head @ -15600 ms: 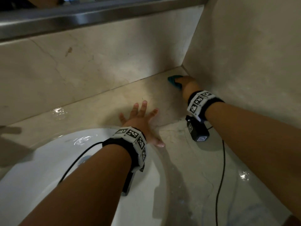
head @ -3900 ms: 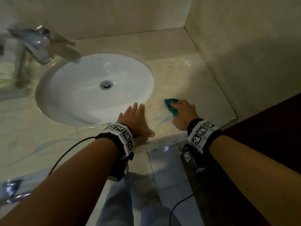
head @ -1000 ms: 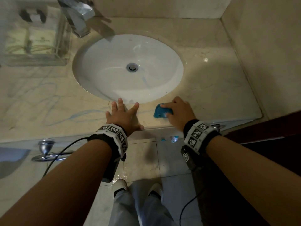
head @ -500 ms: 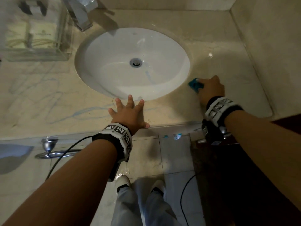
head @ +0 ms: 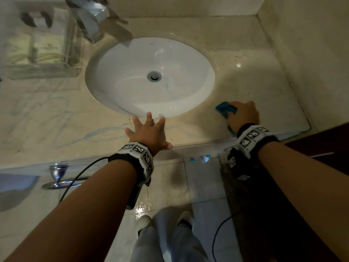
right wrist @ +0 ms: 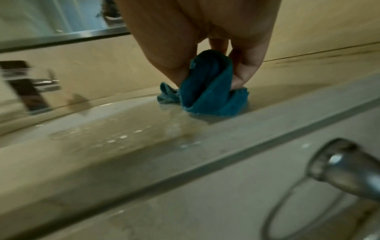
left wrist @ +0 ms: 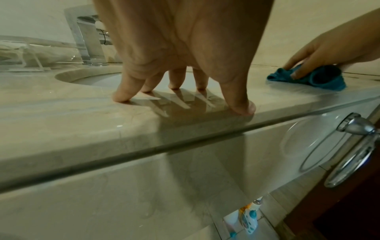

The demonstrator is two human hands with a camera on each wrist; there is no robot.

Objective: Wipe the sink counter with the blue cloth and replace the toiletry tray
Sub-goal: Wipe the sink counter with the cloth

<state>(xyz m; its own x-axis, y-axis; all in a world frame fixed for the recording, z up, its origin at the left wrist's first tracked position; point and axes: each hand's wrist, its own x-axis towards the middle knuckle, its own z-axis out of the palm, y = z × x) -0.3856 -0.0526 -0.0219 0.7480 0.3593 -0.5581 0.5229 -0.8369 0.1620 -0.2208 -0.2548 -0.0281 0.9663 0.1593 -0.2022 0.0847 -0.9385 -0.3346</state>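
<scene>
Colours round my sink

My cloth (head: 225,110) is teal-blue; the counter (head: 56,120) is cream marble with faint blue-grey veins. The basin (head: 132,76) is white, its drain (head: 154,75) and the faucet (head: 88,21) chrome. My wristbands (head: 138,150) are black with white tags in black square patterns. The toiletry tray (head: 40,70) is clear.
</scene>
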